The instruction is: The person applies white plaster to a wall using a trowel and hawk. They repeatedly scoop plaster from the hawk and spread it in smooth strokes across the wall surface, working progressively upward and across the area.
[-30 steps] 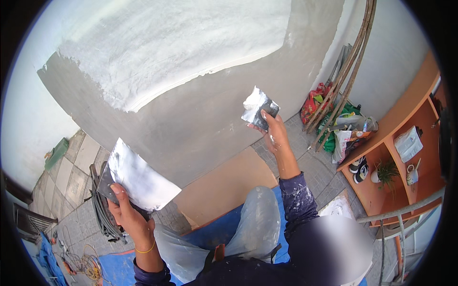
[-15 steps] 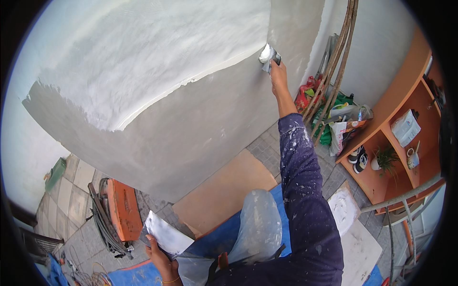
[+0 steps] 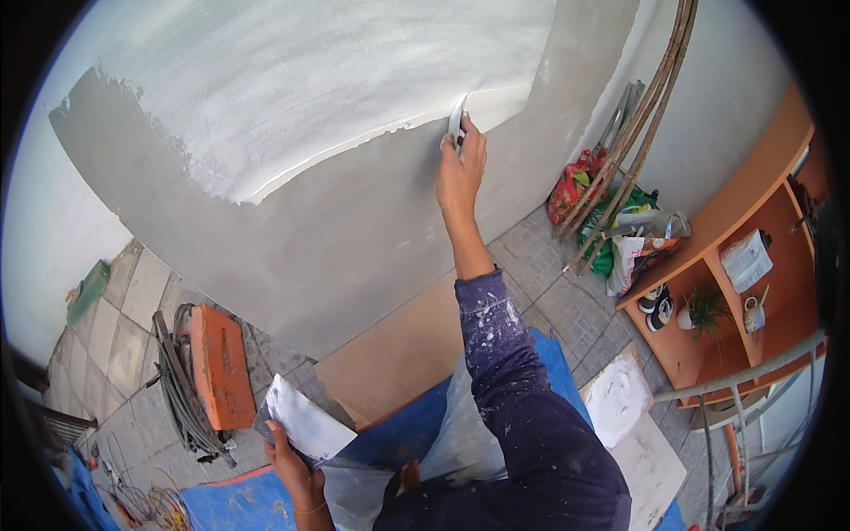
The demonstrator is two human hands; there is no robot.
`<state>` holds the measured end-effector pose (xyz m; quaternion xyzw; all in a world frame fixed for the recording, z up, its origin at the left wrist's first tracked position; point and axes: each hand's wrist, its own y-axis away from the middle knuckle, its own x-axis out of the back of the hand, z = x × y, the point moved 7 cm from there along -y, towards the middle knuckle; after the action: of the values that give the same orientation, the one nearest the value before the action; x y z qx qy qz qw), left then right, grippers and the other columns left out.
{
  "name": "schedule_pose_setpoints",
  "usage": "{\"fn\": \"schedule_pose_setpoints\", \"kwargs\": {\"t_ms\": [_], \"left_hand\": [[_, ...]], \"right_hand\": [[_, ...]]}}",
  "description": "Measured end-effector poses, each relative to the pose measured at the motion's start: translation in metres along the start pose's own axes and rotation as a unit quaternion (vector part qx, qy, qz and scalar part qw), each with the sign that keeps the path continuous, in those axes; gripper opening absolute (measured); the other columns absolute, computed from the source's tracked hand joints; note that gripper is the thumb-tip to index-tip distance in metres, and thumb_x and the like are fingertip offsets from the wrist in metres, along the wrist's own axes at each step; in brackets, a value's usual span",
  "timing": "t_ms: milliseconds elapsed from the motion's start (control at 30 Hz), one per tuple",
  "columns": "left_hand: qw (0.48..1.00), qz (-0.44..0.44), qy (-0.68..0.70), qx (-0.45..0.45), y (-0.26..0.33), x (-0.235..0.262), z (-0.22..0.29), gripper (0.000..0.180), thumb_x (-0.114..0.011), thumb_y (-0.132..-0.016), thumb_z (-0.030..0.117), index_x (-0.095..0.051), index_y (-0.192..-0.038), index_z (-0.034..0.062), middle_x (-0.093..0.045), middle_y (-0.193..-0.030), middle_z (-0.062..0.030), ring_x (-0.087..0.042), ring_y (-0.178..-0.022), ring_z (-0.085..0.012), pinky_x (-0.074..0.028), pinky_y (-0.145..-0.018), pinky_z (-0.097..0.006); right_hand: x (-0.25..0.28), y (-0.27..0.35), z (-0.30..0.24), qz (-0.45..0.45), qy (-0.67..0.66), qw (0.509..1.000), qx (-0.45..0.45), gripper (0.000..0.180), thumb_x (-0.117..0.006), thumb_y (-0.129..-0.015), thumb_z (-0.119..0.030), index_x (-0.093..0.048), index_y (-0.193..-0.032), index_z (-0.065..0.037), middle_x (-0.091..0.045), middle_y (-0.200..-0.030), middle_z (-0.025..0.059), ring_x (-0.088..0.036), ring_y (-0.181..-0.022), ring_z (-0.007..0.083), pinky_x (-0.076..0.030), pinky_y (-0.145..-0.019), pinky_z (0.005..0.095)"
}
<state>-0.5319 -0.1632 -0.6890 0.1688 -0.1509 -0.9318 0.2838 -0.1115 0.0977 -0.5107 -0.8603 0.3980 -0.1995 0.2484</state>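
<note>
My right hand (image 3: 461, 173) grips a putty knife (image 3: 456, 119), its blade edge-on against the wall. A fresh white strip of plaster (image 3: 498, 104) runs right from the blade, along the lower border of the broad white coat (image 3: 345, 66). Below that lies bare grey wall (image 3: 354, 234). Down near my body, my left hand (image 3: 297, 473) is closed around the edge of a wide flat filling blade (image 3: 310, 422), its face tilted up and smeared white. The right fingers partly cover the putty knife's handle.
An orange box (image 3: 221, 367) and cables (image 3: 181, 389) sit on the paving at left. Long wooden poles (image 3: 642, 111) lean beside bags (image 3: 611, 243) at right. An orange shelf unit (image 3: 699, 270) and metal railing (image 3: 744, 372) stand farther right. A white-smeared board (image 3: 617, 403) lies nearby.
My right hand has moved left with the putty knife along the white coat's lower edge, leaving a white strip behind it. The left hand still holds the wide blade. The view has shifted slightly.
</note>
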Motion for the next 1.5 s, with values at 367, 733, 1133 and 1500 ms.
{"fn": "schedule_pose_setpoints", "kwargs": {"t_ms": [367,733,1133,1500], "left_hand": [[0.999,-0.01,0.045,-0.015,-0.004,0.027,0.014,0.043,-0.056,-0.099,0.036,-0.051,-0.124,0.0012,-0.063,-0.11,-0.0082,-0.063,-0.088,-0.0152,-0.053,-0.078,-0.031],[0.966,-0.072,0.216,0.121,-0.013,0.019,0.003,0.035,-0.052,-0.1,0.032,-0.056,-0.121,0.0044,-0.065,-0.11,-0.0108,-0.067,-0.091,-0.0213,-0.058,-0.078,-0.035],[0.908,-0.308,0.219,0.178,0.01,-0.088,0.014,0.046,-0.047,-0.102,0.037,-0.051,-0.133,0.0036,-0.064,-0.12,-0.0127,-0.065,-0.102,-0.027,-0.054,-0.088,-0.039],[0.954,-0.244,0.141,0.106,0.015,-0.077,0.017,0.047,-0.051,-0.1,0.038,-0.052,-0.132,0.0041,-0.065,-0.116,-0.0095,-0.064,-0.102,-0.0235,-0.052,-0.091,-0.038]], "right_hand": [[-0.098,0.169,-0.136,-0.024,0.055,0.988,0.142,0.079,-0.068,-0.082,-0.016,-0.029,-0.149,-0.002,-0.036,-0.144,0.0166,-0.032,-0.133,0.0336,-0.018,-0.109,0.0594],[-0.102,0.27,-0.171,-0.326,0.0,0.899,0.293,0.071,-0.062,-0.081,-0.003,-0.04,-0.146,-0.018,-0.037,-0.148,0.005,-0.034,-0.135,0.0331,-0.016,-0.111,0.0674],[0.04,0.242,-0.09,-0.497,-0.013,0.757,0.424,0.063,-0.066,-0.08,-0.009,-0.051,-0.137,-0.03,-0.043,-0.146,0.0022,-0.036,-0.137,0.0298,-0.025,-0.115,0.0561],[0.106,-0.095,0.094,0.021,-0.027,0.999,0.019,0.04,-0.051,-0.098,-0.017,-0.053,-0.133,0.001,-0.064,-0.112,0.0132,-0.058,-0.101,0.0188,-0.043,-0.091,0.0281]]}}
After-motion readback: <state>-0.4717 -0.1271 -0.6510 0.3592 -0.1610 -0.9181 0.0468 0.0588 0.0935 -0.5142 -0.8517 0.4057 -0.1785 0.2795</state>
